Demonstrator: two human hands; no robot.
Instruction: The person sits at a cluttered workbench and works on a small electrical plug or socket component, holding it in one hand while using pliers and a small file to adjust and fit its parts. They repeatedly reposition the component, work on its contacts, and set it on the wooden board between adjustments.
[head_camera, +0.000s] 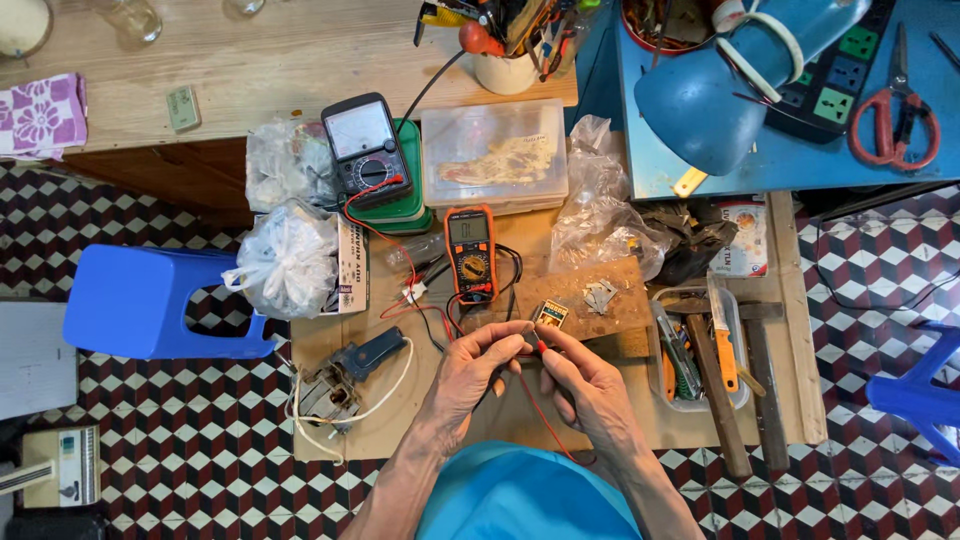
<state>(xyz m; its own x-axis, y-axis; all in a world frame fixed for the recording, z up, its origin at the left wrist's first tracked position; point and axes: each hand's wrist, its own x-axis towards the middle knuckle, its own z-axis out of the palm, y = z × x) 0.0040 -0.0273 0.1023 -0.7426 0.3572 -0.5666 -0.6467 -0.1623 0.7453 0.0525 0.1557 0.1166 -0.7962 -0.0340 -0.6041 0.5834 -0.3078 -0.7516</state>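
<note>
Free room is lying mostly near the front edge of the tabletop (640, 425), btwn the left hand (470, 375) and right hand (590, 385) and to either side of them. Ahead, the orange meter (470, 255) w/ red and black leads (425, 310) is blocking the middle. Left side: white bag (290, 262) and grey plug w/ white cord (365, 352) are crowding in. Right side: wood block (585, 300), tool tray (700, 350) and hammer (725, 400) are closing off the way. The clear box (493, 155) is walling the back.
</note>
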